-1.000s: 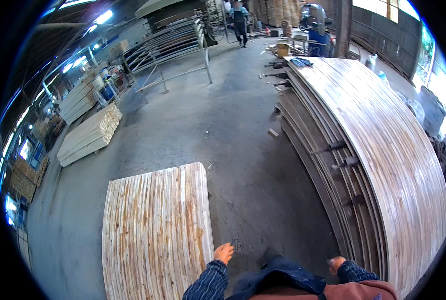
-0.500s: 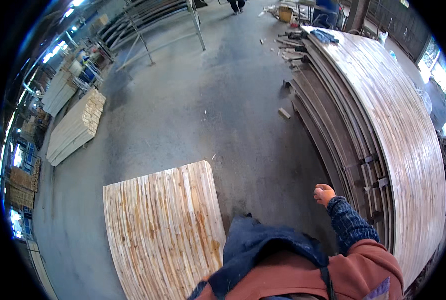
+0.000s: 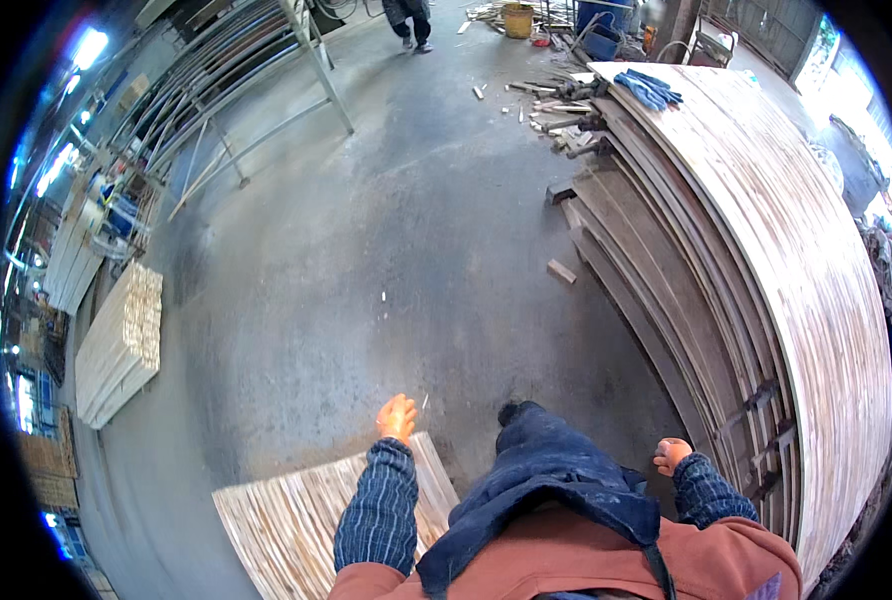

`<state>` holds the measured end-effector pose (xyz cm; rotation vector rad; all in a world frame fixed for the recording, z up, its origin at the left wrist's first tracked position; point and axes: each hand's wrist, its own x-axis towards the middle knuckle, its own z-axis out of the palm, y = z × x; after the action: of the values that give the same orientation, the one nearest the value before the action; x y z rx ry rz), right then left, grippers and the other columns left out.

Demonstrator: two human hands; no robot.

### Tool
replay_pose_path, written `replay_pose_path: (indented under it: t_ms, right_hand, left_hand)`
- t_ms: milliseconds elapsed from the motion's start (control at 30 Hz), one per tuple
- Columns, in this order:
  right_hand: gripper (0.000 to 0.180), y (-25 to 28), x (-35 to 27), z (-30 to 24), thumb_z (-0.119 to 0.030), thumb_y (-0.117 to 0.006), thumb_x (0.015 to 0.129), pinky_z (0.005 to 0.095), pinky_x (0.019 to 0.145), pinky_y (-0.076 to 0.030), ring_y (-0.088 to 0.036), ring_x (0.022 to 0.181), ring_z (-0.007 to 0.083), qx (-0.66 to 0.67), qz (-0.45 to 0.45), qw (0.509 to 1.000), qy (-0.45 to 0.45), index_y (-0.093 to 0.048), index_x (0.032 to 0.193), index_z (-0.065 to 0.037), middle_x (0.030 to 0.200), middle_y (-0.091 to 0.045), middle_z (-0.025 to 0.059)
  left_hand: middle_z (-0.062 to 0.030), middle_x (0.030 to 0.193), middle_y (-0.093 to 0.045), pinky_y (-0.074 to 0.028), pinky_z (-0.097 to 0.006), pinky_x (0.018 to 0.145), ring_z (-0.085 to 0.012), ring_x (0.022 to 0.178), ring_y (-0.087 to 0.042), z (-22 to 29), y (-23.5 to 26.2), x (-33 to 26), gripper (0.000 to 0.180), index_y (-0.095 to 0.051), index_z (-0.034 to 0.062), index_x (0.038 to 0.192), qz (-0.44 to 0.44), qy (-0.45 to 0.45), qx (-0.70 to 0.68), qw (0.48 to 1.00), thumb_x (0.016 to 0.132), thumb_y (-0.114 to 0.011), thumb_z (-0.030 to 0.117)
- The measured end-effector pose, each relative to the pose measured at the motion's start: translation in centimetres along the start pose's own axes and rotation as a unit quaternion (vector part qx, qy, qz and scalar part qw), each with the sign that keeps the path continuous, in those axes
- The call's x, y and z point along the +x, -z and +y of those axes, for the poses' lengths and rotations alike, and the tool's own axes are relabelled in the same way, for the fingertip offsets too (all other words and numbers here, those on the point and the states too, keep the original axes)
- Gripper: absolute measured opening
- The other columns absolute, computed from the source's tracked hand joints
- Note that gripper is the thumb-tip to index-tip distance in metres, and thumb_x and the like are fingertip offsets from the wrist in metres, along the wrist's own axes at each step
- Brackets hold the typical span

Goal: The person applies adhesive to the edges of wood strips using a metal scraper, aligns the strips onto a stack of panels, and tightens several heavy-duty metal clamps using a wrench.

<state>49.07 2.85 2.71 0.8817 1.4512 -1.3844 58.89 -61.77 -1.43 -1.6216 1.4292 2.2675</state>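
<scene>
My left hand (image 3: 397,418) is raised over the far edge of a stack of pale wooden strips (image 3: 306,515), its fingers loosely curled with nothing seen in them. A dark striped sleeve (image 3: 379,510) covers that forearm and hides part of the stack. Beside the long pile of boards on my right, my right hand (image 3: 672,456) hangs in a loose fist, apart from the pile and holding nothing visible. The wide pale wood panel (image 3: 766,220) on top of that pile carries a pair of blue gloves (image 3: 649,89) at its far end.
Dark clamp ends (image 3: 571,120) jut from the pile's far end. A small wood block (image 3: 562,271) lies on the grey floor (image 3: 366,240). Leftward stand another plank stack (image 3: 121,345) and a metal rack (image 3: 256,110). A person (image 3: 411,22) and a yellow bucket (image 3: 517,20) are far ahead.
My left hand has come into sight over the strip stack. The stack and board pile have shifted nearer in view, and one of my legs now shows stretched forward. The distant person shows more fully.
</scene>
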Motion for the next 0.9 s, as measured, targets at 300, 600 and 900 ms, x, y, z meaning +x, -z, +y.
replay_pose_path:
  t_ms: [300,600,900]
  right_hand:
    - [0.04,-16.4,5.9,-24.9,-0.02,-0.064,0.09,0.0288,0.061,-0.048,-0.061,0.076,0.017,-0.126,0.114,0.972,0.16,-0.056,0.127,-0.007,0.094,-0.063,0.0068]
    - [0.043,-27.3,16.5,-44.6,-0.02,-0.062,0.09,0.0301,0.07,-0.049,-0.062,0.086,0.0159,-0.054,0.144,0.967,0.205,-0.054,0.131,-0.009,0.106,-0.064,0.0064]
    - [0.045,-34.3,17.4,-49.9,-0.017,-0.061,0.09,0.0317,0.07,-0.049,-0.062,0.085,0.0174,0.012,0.196,0.977,0.081,-0.052,0.131,-0.004,0.112,-0.063,0.0088]
  left_hand:
    - [-0.0138,0.144,-0.046,-0.042,-0.048,0.098,-0.0338,0.125,-0.05,-1.6,4.1,7.8,0.054,-0.04,0.0135,0.142,-0.073,0.181,-0.013,0.981,0.097,-0.043,0.043]
    - [-0.0066,0.109,-0.063,-0.045,-0.042,0.075,-0.0255,0.096,-0.059,14.9,4.0,22.1,0.022,-0.059,0.0156,0.107,0.076,0.32,0.008,0.944,0.094,-0.047,0.028]
    - [-0.0136,0.106,-0.067,-0.045,-0.038,0.057,-0.025,0.084,-0.063,42.8,-14.8,52.4,0.03,-0.06,0.0064,0.112,-0.009,0.085,0.097,0.992,0.092,-0.056,0.028]
